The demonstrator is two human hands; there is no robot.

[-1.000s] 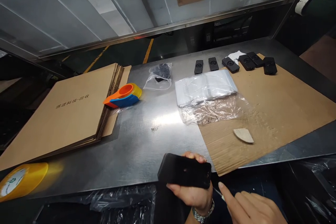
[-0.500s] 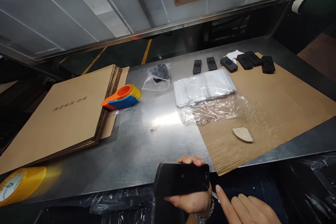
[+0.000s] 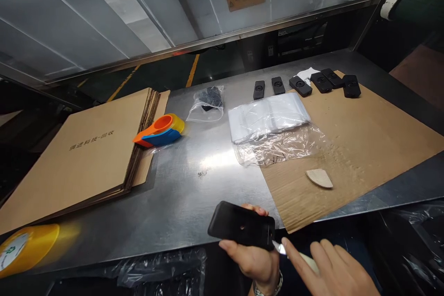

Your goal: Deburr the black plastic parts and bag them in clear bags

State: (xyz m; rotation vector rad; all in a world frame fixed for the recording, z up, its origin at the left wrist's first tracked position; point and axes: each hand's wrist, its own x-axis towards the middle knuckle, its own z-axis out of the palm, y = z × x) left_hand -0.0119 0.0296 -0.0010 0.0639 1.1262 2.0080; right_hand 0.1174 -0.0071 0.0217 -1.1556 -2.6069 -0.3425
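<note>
At the bottom centre, over the table's front edge, my left hand (image 3: 255,261) grips a flat black rectangular device (image 3: 242,225) from below, with a watch on its wrist. My right hand (image 3: 329,270) comes in from the lower right. It is closed on a small tool with a cream handle (image 3: 310,262), index finger stretched along it. The tool's pale tip (image 3: 279,247) touches the device's right end.
The steel table (image 3: 194,194) carries a stack of flat cardboard (image 3: 86,152) at left, an orange-and-blue tape dispenser (image 3: 160,130), yellow tape roll (image 3: 24,247), plastic bags (image 3: 268,115), a brown cardboard sheet (image 3: 357,138) with a cream wedge (image 3: 319,178), and several black devices (image 3: 301,85) at the back.
My left hand has tilted the black device and lifted it a little. My right hand has moved up so the tool's tip meets the device's right end.
</note>
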